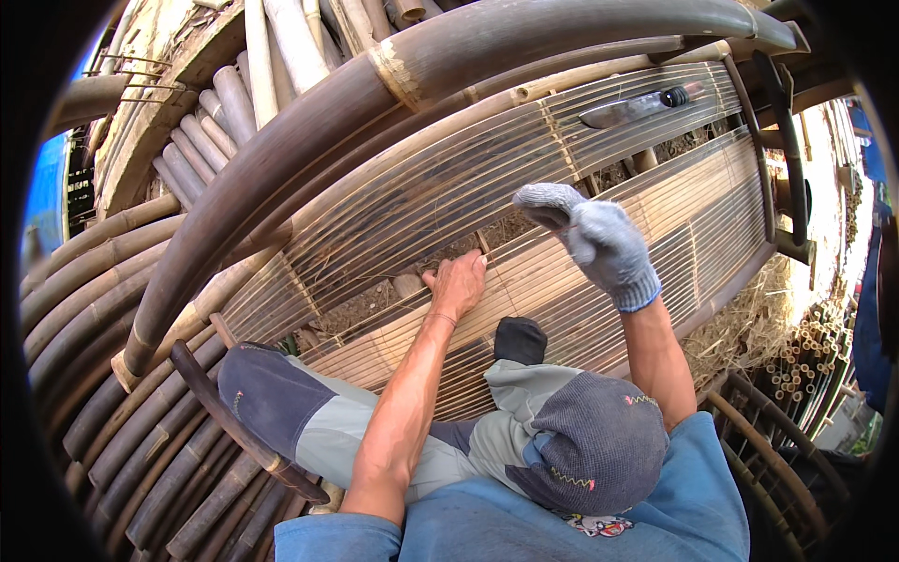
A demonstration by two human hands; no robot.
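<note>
At the frame's centre, our bare left hand [457, 284] pressed flat, fingers loose, steadying the pale split-bamboo slat panel [393, 201], while our grey-gloved right hand [590, 239] pinched a thin binding strand taut; a long knife [641, 106] lay upper right.

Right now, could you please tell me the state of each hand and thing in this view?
Left hand: bare, pressed flat on the slats, holding nothing.
Right hand: in a grey glove, raised above the slats, fingers curled; whether they pinch anything cannot be told.
Bamboo slat panel: lying flat, with a gap open by the left hand.
Knife: lying on the panel, untouched.
</note>
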